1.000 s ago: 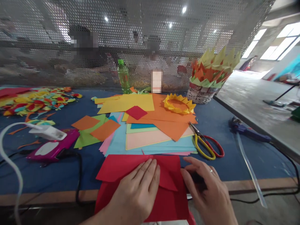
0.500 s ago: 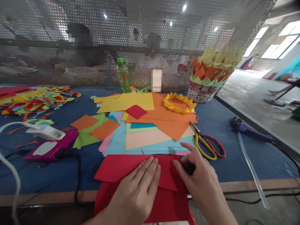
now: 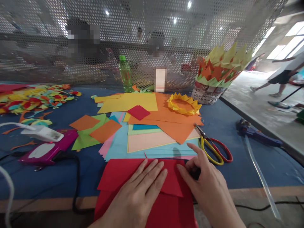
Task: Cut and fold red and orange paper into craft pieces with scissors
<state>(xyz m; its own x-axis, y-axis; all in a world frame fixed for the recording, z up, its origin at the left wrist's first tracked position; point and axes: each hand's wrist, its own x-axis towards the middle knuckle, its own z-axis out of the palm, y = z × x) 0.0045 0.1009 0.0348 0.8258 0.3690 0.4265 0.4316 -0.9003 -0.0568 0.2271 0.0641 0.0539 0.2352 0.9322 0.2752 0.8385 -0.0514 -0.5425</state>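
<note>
A sheet of red paper point(image 3: 174, 207) lies over the table's near edge, its far part folded over into a flap point(image 3: 114, 175). Flat on this flap rests my left hand point(image 3: 140, 190), fingers stretched out and a little apart. At the flap's right end, my right hand point(image 3: 206, 180) has its thumb on the paper and the middle fingers curled close to the corner, while the index finger points away. Scissors point(image 3: 211, 148) with one yellow and one red handle lie just beyond my right hand. Stacked coloured sheets point(image 3: 144, 145) lie behind the red paper.
A yellow paper ring point(image 3: 184, 104) sits on orange sheets, near a decorated basket point(image 3: 206, 91). At right lies a glue gun point(image 3: 260, 134) with a clear stick. A magenta device point(image 3: 49, 147) with cables, paper scraps point(image 3: 35, 98) and a green bottle point(image 3: 125, 74) occupy other places.
My left hand's fingers have spread slightly on the red flap. The right hand keeps its pose at the corner. The view has shifted a little, and a walking person appears at far right.
</note>
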